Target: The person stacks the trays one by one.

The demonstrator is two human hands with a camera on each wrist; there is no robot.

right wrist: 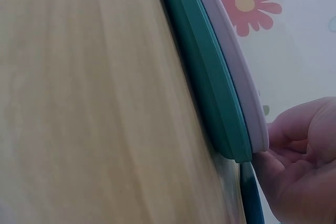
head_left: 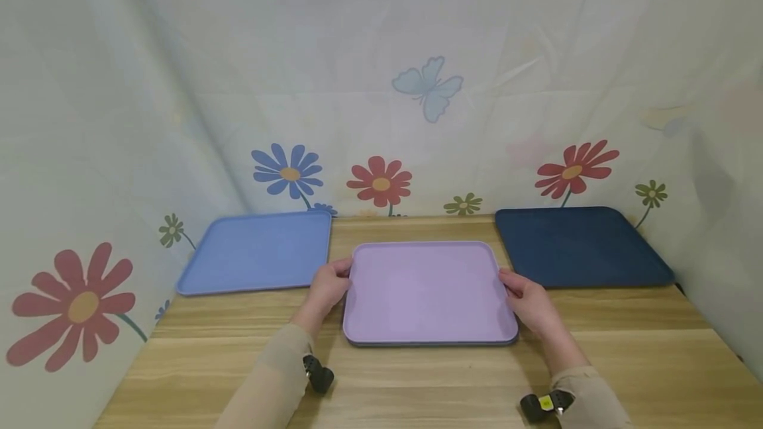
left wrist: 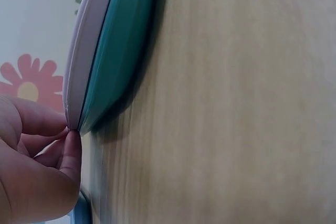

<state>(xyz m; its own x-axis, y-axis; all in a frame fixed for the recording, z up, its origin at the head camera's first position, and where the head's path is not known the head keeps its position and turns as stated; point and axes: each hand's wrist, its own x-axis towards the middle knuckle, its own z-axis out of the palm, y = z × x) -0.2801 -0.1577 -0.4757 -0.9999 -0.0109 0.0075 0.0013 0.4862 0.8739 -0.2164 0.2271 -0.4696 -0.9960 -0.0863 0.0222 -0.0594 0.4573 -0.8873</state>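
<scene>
A light purple rectangular tray (head_left: 426,293) lies flat at the middle of the table, on top of a teal tray (left wrist: 119,40) that shows from the side in both wrist views. My left hand (head_left: 328,286) pinches the purple tray's left edge between thumb and fingers. On the opposite side, my right hand (head_left: 530,303) grips the right edge, its thumb at the rim. From the head view, only a thin dark line of the lower tray shows along the front.
A light blue tray (head_left: 262,253) sits at the back left of the wooden table (head_left: 417,389), and a navy tray (head_left: 581,247) at the back right. A flower-printed curtain (head_left: 357,32) hangs behind and along both sides.
</scene>
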